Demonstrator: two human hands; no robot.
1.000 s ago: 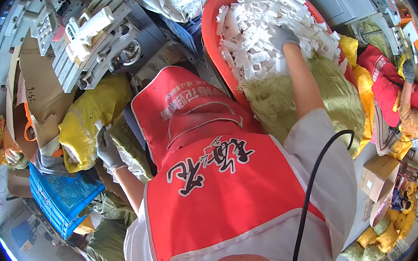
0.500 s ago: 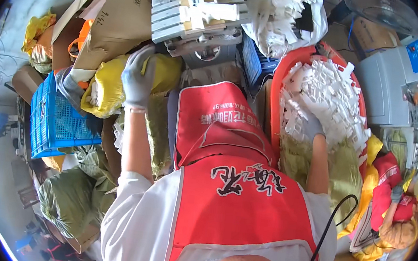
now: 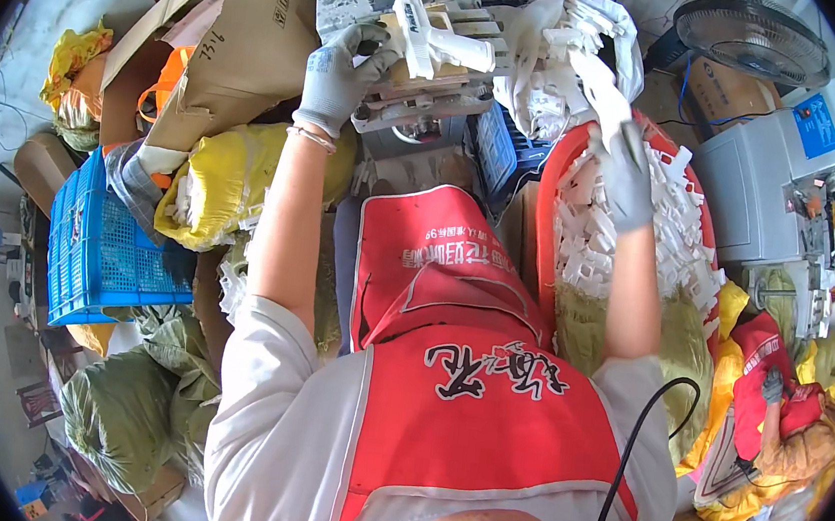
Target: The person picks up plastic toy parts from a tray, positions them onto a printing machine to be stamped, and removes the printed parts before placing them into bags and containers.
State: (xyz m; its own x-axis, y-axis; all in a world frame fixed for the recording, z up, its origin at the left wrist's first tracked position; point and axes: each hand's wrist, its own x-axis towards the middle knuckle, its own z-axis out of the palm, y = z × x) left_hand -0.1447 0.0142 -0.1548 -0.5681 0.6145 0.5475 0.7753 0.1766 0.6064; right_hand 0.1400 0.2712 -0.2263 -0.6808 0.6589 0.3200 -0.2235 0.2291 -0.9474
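Fingers (image 3: 342, 52) of the left hand (image 3: 334, 87), gloved grey, curled on a white plastic part (image 3: 429, 41) atop the small bench machine (image 3: 409, 89). Right hand (image 3: 624, 180) closed around another white plastic piece (image 3: 602, 97), lifted over the red basin (image 3: 547, 223) heaped with similar pieces. Probably light, stiff moulded plastic, somewhat brittle at thin tabs, slick but manageable through knit gloves. Best pinched at the thicker body, not the projecting arms. Blue crate (image 3: 102, 250) at far left, fan (image 3: 751, 36) beyond.
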